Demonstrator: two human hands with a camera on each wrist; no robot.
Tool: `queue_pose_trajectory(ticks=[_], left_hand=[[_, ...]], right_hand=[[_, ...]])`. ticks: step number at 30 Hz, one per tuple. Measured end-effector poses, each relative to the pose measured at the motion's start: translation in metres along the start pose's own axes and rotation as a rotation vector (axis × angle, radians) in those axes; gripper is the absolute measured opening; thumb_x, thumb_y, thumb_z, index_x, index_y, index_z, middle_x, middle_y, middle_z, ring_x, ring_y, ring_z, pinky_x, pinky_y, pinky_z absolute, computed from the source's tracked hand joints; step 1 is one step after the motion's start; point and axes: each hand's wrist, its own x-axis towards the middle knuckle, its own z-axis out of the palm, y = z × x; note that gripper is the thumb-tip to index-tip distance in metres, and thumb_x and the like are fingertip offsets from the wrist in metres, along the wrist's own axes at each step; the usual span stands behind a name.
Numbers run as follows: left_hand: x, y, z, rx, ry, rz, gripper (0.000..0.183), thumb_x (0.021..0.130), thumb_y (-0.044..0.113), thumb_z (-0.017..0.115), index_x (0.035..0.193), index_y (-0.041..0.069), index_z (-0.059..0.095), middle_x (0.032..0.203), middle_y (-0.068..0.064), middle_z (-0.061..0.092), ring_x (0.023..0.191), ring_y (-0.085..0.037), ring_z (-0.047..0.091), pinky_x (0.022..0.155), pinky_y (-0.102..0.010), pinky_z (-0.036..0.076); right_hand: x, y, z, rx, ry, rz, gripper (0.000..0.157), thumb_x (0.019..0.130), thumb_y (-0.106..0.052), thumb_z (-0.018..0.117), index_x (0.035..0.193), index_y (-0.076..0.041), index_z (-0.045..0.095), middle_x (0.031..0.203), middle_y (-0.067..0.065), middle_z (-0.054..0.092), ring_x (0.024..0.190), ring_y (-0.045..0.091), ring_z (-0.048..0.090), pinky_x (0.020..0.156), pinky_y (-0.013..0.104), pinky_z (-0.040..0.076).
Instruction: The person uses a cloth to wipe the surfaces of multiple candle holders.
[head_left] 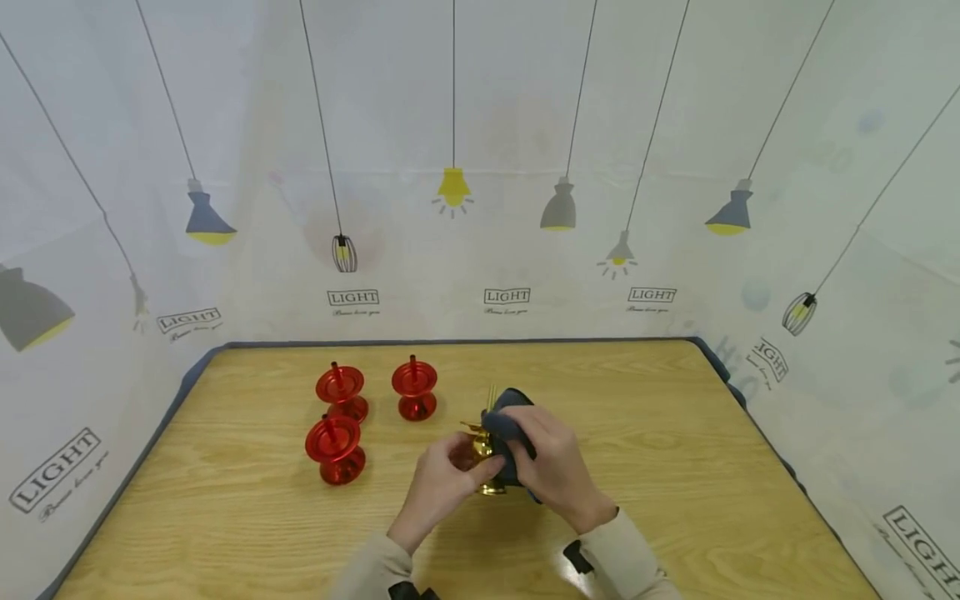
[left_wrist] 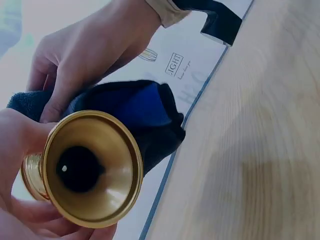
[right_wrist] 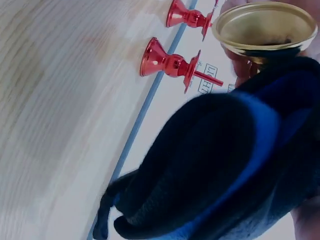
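Note:
In the head view my left hand (head_left: 437,482) grips a shiny gold candlestick (head_left: 492,488) by its stem. The left wrist view looks into the hollow round base of that candlestick (left_wrist: 114,192). A dark blue cloth (head_left: 513,402) is bunched in my right hand (head_left: 557,467), which holds it against the upper part of the candlestick. Folds of the cloth (right_wrist: 195,155) fill much of the right wrist view and hide part of the candlestick and most of the right fingers.
Three red candlesticks stand upright on the wooden table (head_left: 675,433) to the left: one nearer (head_left: 334,442), one behind it (head_left: 341,387), and one farther right (head_left: 415,383). A white backdrop (head_left: 420,100) printed with lamps surrounds the table.

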Motion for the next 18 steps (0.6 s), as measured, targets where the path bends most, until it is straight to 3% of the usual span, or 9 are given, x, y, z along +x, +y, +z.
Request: queue_pose_trajectory(ticks=[3,5,9,13,16,18], left_hand=[[-0.001,0.001,0.001,0.013,0.065,-0.004,0.043,0.086,0.031,0.082,0.112,0.001,0.068,0.096,-0.010,0.073,0.085,-0.015,0.068,0.074,-0.029,0.056],[0.000,0.002,0.000,-0.046,0.079,-0.033,0.041,0.086,0.029,0.082,0.111,0.000,0.068,0.095,-0.011,0.072,0.083,-0.015,0.067,0.072,-0.028,0.056],[0.003,0.001,-0.002,-0.214,0.035,-0.099,0.034,0.088,0.026,0.080,0.106,0.000,0.067,0.087,-0.004,0.070,0.078,-0.013,0.065,0.070,-0.029,0.054],[0.005,-0.004,-0.007,-0.430,-0.090,-0.150,0.017,0.093,0.018,0.072,0.099,0.004,0.064,0.079,0.006,0.065,0.070,-0.006,0.056,0.065,-0.023,0.046],[0.006,-0.010,-0.011,-0.639,-0.251,-0.153,0.007,0.099,0.015,0.062,0.102,0.008,0.062,0.086,0.007,0.064,0.074,-0.005,0.057,0.069,-0.021,0.048],[0.006,-0.013,-0.014,-0.766,-0.372,-0.138,0.011,0.102,0.017,0.057,0.108,0.008,0.060,0.094,0.005,0.066,0.083,-0.005,0.061,0.076,-0.020,0.052]], right_hand=[[-0.001,-0.001,0.001,-0.003,-0.005,0.011,0.043,0.075,0.013,0.080,0.114,0.001,0.067,0.107,0.013,0.071,0.101,0.027,0.071,0.085,0.042,0.060],[-0.002,0.000,0.002,0.001,0.012,0.016,0.045,0.073,0.014,0.080,0.114,0.002,0.067,0.107,0.014,0.071,0.100,0.029,0.071,0.084,0.042,0.060],[-0.003,0.001,0.003,0.055,0.052,0.055,0.044,0.075,0.014,0.080,0.116,0.001,0.067,0.107,0.015,0.073,0.099,0.030,0.072,0.086,0.038,0.060],[-0.004,0.001,0.002,0.172,0.082,0.134,0.037,0.080,0.011,0.078,0.114,-0.001,0.069,0.105,0.014,0.074,0.096,0.027,0.074,0.088,0.026,0.057],[-0.007,0.002,0.001,0.288,0.091,0.240,0.032,0.084,0.008,0.076,0.114,-0.002,0.070,0.103,0.014,0.075,0.094,0.019,0.074,0.084,0.020,0.057],[-0.008,0.002,0.001,0.355,0.091,0.313,0.031,0.086,0.007,0.075,0.115,-0.002,0.071,0.104,0.014,0.076,0.093,0.015,0.073,0.080,0.020,0.057]])
